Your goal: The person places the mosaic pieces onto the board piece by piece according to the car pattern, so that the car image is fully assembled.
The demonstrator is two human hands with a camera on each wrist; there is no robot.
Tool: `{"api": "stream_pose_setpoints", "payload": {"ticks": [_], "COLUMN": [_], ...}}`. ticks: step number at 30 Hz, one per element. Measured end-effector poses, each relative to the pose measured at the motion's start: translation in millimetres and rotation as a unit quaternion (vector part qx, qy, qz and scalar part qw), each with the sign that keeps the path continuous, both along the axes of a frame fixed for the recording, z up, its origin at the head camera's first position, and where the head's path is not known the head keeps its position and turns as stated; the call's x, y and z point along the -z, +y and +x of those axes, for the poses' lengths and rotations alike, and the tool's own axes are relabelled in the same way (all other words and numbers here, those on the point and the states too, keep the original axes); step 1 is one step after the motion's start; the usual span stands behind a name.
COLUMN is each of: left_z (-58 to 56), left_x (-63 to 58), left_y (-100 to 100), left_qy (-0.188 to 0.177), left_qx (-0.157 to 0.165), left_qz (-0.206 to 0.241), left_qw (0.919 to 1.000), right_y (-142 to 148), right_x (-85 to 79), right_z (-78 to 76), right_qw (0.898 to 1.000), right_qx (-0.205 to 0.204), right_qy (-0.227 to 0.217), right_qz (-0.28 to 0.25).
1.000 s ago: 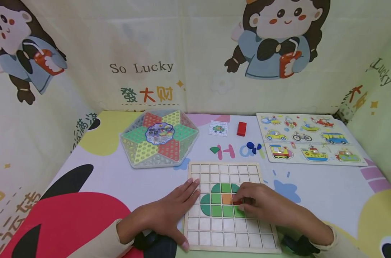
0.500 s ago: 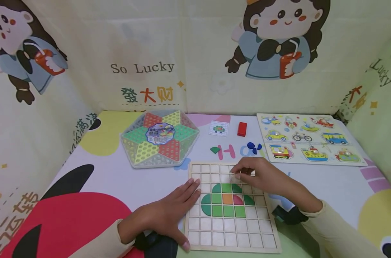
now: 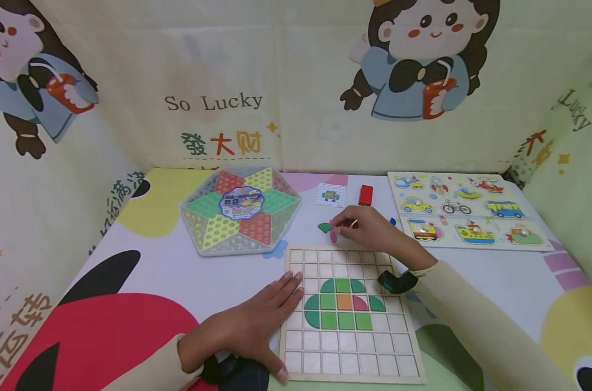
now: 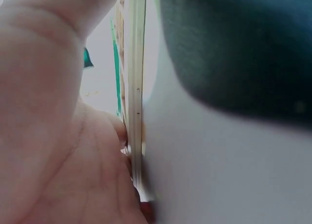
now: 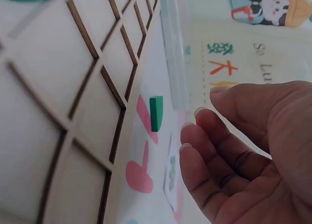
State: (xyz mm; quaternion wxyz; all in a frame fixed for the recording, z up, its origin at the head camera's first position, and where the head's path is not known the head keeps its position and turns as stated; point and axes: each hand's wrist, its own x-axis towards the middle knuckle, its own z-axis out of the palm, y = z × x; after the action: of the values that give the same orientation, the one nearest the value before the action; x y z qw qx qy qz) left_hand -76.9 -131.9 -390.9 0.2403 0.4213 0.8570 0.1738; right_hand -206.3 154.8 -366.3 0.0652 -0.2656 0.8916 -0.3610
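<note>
My left hand [image 3: 259, 323] rests with fingers extended along the left edge of a wooden grid board [image 3: 354, 374], its thumb by the near corner. In the board's cells lie green squares [image 3: 346, 321], green rounded pieces [image 3: 312, 310], an orange square [image 3: 344, 301] and a red rounded piece [image 3: 360, 303]. Beyond the far edge, my right hand [image 3: 369, 231] hovers next to a loose green quarter-round piece [image 3: 325, 228]. In the right wrist view, the thumb stands apart from the bent fingers [image 5: 195, 160], and the green piece lies beyond their tips.
Behind the right hand lie a pattern card [image 3: 330, 195] and a red block [image 3: 366, 195]. A blue piece [image 3: 392, 221] shows past the hand. A hexagonal game box [image 3: 198, 233] stands at left, a vehicle picture board [image 3: 472, 209] at right.
My right hand has left the red piece in the board, lifted, and moved away from me to the loose green piece. The left hand stays in place.
</note>
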Motion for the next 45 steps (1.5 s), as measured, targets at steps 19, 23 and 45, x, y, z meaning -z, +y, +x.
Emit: {"api": "stream_pose_setpoints", "payload": {"ticks": [19,23,45], "left_z": [1.0,1.7,0.8], "left_x": [-7.0,-5.5,-5.9], "left_y": [5,4,7], "left_qy": [0.003,0.003,-0.010], "left_qx": [-0.011,-0.010,-0.010], "left_qz": [-0.037,-0.036,-0.035], "left_qw": [0.9993,0.9993,0.9993], "right_y": [-28,-32,-16], "right_x": [16.1,17.5,21.5], "right_z": [-29.7,-31.6,-20.0], "right_qw": [0.994,0.993,0.993], "right_qx": [0.053,0.046,0.036], "right_qy": [-0.081,-0.091,-0.100], "right_qz": [0.054,0.065,0.052]}}
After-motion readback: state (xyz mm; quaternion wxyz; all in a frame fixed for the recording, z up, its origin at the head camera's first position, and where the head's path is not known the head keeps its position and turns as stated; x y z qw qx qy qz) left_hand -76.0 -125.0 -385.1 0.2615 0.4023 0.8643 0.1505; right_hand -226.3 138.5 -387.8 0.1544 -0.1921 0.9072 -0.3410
